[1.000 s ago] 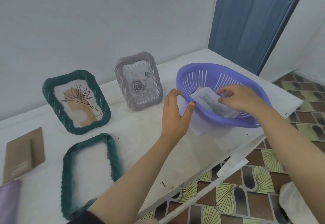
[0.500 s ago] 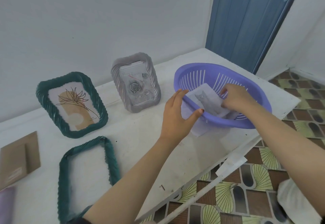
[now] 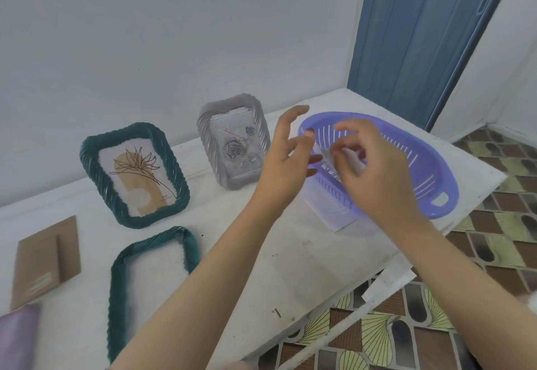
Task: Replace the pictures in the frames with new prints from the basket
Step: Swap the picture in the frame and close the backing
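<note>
A purple slotted basket (image 3: 418, 163) sits on the white table at the right. My right hand (image 3: 369, 163) is over it and pinches a small print (image 3: 327, 156) lifted edge-on above the basket. My left hand (image 3: 286, 154) hovers just left of the print with its fingers spread, holding nothing. An empty green frame (image 3: 151, 279) lies flat near the front left. A green frame with a flower picture (image 3: 135, 173) and a grey frame with a rose picture (image 3: 234, 140) lean against the wall.
A brown frame backing board (image 3: 45, 259) lies at the left, with a purple object (image 3: 17, 337) at the lower left corner. A white sheet (image 3: 334, 213) pokes out under the basket. The table's front edge runs diagonally above a patterned floor; a blue door stands behind.
My right hand has lifted a print up out of the basket. My left hand has left the basket's rim and risen with its fingers spread.
</note>
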Motion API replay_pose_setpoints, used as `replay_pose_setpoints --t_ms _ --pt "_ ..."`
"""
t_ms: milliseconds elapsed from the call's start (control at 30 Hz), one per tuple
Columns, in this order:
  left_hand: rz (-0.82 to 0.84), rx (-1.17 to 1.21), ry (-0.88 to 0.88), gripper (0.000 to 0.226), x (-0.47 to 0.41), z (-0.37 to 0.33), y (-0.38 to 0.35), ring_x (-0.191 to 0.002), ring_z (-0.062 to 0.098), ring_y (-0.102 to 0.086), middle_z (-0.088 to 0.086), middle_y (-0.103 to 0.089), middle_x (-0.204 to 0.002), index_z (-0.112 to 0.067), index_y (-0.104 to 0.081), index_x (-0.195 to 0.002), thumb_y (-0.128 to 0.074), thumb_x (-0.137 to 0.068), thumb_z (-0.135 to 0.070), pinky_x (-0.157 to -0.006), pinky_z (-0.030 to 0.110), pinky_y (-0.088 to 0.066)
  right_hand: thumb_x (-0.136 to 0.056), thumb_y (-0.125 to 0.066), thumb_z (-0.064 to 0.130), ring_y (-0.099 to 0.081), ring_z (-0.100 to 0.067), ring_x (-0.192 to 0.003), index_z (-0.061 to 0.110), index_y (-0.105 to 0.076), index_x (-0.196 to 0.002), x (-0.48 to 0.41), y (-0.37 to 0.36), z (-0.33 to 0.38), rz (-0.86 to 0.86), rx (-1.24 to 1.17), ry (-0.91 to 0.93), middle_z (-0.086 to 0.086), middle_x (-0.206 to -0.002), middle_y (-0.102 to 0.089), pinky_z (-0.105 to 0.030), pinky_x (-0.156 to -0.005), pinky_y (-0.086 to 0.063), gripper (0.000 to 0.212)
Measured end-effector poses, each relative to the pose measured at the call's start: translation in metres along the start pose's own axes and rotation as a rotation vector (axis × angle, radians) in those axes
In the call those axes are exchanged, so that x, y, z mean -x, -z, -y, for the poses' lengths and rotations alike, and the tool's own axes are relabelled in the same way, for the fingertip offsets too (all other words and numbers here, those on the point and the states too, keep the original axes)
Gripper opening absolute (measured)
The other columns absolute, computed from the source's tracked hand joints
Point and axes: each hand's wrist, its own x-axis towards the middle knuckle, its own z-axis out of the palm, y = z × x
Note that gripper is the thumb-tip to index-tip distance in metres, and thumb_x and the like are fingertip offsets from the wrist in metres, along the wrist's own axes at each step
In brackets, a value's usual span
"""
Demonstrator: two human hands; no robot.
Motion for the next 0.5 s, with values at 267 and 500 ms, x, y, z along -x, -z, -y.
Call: replay_pose_setpoints --t_ms 267,500 --pt "-0.087 -0.040 0.260 0.019 0.019 0.012 0.055 -0.061 0.015 -0.060 0.008 -0.061 -0.070 -0.010 -0.066 -0.088 -0.054 -0.086 0.003 -0.074 0.027 -0.056 -0.081 -0.068 0.022 -0.060 -0.014 -0.085 0.014 -0.062 -0.103 0.044 -0.043 0.020 0.104 -0.071 0.219 0.009 -0.094 -0.067 -0.030 -0.080 -0.045 0.025" --pt "-0.165 -0.013 0.204 0.029 0.051 0.025 0.113 -0.070 0.014 -0.063 -0.001 -0.069 -0.074 -0.017 -0.067 -0.089 -0.053 -0.086 0.008 -0.068 0.029 -0.055 -0.087 -0.058 0.029 -0.053 0.002 -0.101 0.031 -0.055 -0.104 0.048 -0.069 0.039 0.172 -0.411 -0.273 0.027 -0.108 -0.056 -0.008 -0.085 -0.038 0.017"
